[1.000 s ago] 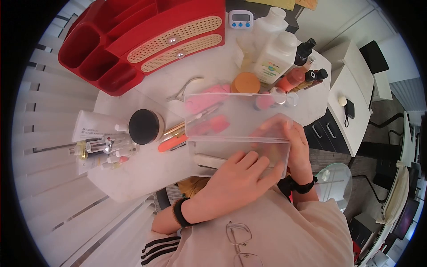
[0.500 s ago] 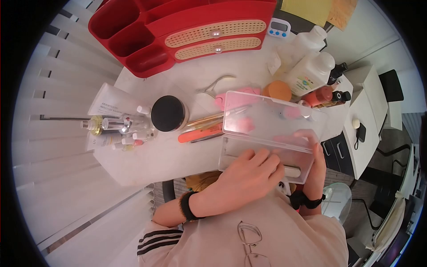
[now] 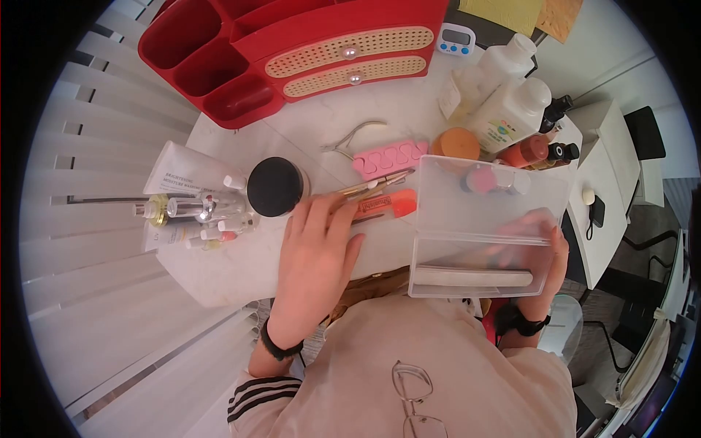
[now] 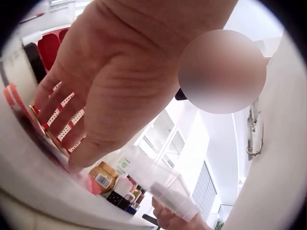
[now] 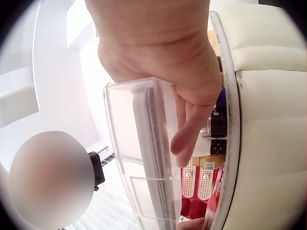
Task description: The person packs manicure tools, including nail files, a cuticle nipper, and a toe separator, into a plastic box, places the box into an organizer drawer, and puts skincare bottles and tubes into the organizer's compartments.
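Observation:
My left hand (image 3: 314,255) lies palm down over the slim tools (image 3: 372,185) and the orange-pink packet (image 3: 394,204), its fingertips covering their left ends. The left wrist view shows that hand (image 4: 105,91) with its fingers extended close to the table. On the right, my right hand (image 3: 551,255) grips the end of a clear plastic box (image 3: 485,248), whose lid stands open. A long pale bar (image 3: 475,277) lies in the box along its near side. From the right wrist view, the thumb and fingers of my right hand (image 5: 192,110) hold the box wall (image 5: 120,124).
Behind the tools lie a pink toe separator (image 3: 391,158) and metal nippers (image 3: 350,139). A black-lidded jar (image 3: 275,187) and tubes (image 3: 190,175) stand left. The red organizer (image 3: 248,66) is at the back, with white bottles (image 3: 511,113) and an orange-lidded jar (image 3: 456,144) at back right.
My left hand has left the box and moved left onto the tools. The box has shifted right in my right hand, and the pale bar now lies uncovered in it.

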Tool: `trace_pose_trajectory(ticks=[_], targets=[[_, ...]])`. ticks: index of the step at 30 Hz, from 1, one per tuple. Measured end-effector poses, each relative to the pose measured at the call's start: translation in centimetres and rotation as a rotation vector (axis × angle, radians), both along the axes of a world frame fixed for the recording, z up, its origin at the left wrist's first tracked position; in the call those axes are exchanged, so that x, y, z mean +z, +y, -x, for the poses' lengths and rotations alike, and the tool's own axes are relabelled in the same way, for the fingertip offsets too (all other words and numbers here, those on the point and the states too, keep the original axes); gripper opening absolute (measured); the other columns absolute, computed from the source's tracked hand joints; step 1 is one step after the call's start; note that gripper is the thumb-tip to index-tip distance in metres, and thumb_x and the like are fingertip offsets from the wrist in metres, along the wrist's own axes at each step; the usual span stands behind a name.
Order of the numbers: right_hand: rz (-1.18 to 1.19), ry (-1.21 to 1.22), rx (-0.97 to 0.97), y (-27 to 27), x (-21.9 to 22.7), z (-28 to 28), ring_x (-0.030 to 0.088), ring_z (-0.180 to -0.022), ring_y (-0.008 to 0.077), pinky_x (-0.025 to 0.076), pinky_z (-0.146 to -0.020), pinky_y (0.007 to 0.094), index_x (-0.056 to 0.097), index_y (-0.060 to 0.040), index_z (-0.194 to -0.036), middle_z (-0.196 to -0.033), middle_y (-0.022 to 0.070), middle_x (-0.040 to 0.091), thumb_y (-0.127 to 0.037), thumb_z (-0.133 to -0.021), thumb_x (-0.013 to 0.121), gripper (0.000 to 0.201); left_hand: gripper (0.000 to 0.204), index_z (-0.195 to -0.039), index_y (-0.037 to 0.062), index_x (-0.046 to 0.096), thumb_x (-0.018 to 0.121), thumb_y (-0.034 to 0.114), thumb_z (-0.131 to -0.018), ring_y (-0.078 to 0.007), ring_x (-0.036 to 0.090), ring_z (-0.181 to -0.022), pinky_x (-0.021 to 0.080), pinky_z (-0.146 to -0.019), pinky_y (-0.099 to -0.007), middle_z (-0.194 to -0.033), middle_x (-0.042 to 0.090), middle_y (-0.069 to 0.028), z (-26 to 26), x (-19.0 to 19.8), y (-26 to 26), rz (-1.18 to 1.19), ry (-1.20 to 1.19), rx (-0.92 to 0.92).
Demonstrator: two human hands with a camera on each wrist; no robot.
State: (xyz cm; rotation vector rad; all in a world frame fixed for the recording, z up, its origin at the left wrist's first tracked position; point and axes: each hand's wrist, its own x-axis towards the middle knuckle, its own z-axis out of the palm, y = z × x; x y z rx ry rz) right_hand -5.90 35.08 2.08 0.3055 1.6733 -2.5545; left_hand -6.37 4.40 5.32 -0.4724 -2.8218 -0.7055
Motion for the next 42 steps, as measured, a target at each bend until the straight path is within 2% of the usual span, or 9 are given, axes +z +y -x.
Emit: trace_pose_trajectory(ticks=[2,5,9,11,25,32,34,40,42], targets=[[-0.074,0.024,-0.067,-0.5,0.5,0.1,0.069,-0.068,0.0253,0.05,-0.052,0.0273,0.056,0.0019,-0.101,-0.087,0.0189,0.069,-0.05,-0.1,0.042,0.054,0.042,-0.118,-0.0009,0.062,0.073,0.002,-0.078,-0.036,0.055,-0.106,0.047,-0.088,-0.044,-0.118,0.058,-0.0138,0.1,-0.3,0.2,0.056,-0.028,0.012],[-0.043,0.021,-0.095,-0.9,0.9,0.0,0.068,-0.066,0.0231,0.049,-0.051,0.0262,0.056,0.0017,-0.098,-0.084,0.0165,0.068,-0.051,-0.1,0.042,0.054,0.046,-0.122,-0.0007,0.061,0.073,0.001,-0.078,-0.0355,0.054,-0.108,0.045,-0.09,-0.0445,-0.12,0.056,-0.015,0.1,-0.6,0.3,0.122,-0.007,0.018],[-0.034,0.041,-0.071,-0.3,0.2,0.1,0.068,-0.066,0.0235,0.049,-0.051,0.0271,0.056,0.0015,-0.097,-0.084,0.016,0.068,-0.051,-0.1,0.042,0.055,0.039,-0.116,0.0012,0.063,0.072,0.001,-0.078,-0.0325,0.055,-0.103,0.046,-0.086,-0.0437,-0.112,0.056,-0.0125,-0.3,-1.5,0.0,0.117,-0.001,-0.01],[-0.001,0.052,-0.028,0.1,-0.2,0.1,0.071,-0.07,0.0298,0.049,-0.052,0.0278,0.059,-0.0005,-0.1,-0.088,0.0212,0.071,-0.053,-0.098,0.047,0.054,0.034,-0.113,0.002,0.064,0.071,0.002,-0.079,-0.03,0.055,-0.102,0.047,-0.085,-0.0427,-0.109,0.055,-0.0108,-0.5,-1.6,0.0,0.113,-0.005,-0.027],[0.013,0.045,-0.046,0.4,-0.6,0.2,0.072,-0.07,0.0303,0.051,-0.054,0.0287,0.058,0.0005,-0.103,-0.091,0.0228,0.071,-0.053,-0.098,0.046,0.055,0.028,-0.103,-0.0003,0.066,0.066,-0.002,-0.075,-0.0287,0.055,-0.09,0.047,-0.08,-0.0393,-0.096,0.055,-0.0111,-1.6,-1.1,0.2,0.141,-0.001,-0.038],[0.009,0.053,-0.039,0.5,-0.6,0.2,0.072,-0.072,0.03,0.052,-0.055,0.0291,0.057,0.0007,-0.104,-0.091,0.0222,0.071,-0.054,-0.098,0.045,0.056,0.017,-0.093,-0.0006,0.064,0.068,-0.001,-0.077,-0.0313,0.057,-0.098,0.048,-0.084,-0.0416,-0.11,0.057,-0.0136,-1.8,-1.3,0.3,0.138,-0.001,-0.038],[0.005,0.054,-0.034,0.4,-0.6,0.3,0.072,-0.072,0.0297,0.052,-0.055,0.029,0.057,0.0005,-0.104,-0.091,0.0219,0.071,-0.054,-0.098,0.045,0.056,0.023,-0.101,-0.0005,0.064,0.069,0.0,-0.078,-0.0332,0.056,-0.103,0.048,-0.086,-0.043,-0.118,0.056,-0.0153,-1.8,-1.2,0.3,0.139,-0.028,-0.025],[0.01,0.044,-0.027,0.5,-0.6,0.3,0.072,-0.072,0.0294,0.052,-0.056,0.0289,0.058,-0.0002,-0.105,-0.091,0.0214,0.071,-0.054,-0.098,0.045,0.056,0.045,-0.122,0.0001,0.058,0.071,0.002,-0.079,-0.0337,0.054,-0.103,0.047,-0.088,-0.0447,-0.117,0.054,-0.0158,-1.2,-0.6,0.3,0.118,-0.085,-0.011],[0.017,0.045,-0.026,0.5,-0.6,0.3,0.072,-0.072,0.0295,0.052,-0.056,0.0289,0.058,-0.0003,-0.105,-0.091,0.0213,0.071,-0.054,-0.098,0.046,0.056,0.045,-0.122,-0.0005,0.058,0.071,0.001,-0.079,-0.034,0.053,-0.101,0.046,-0.087,-0.0452,-0.116,0.053,-0.0159,-1.3,-0.6,0.3,0.106,-0.101,-0.014]])
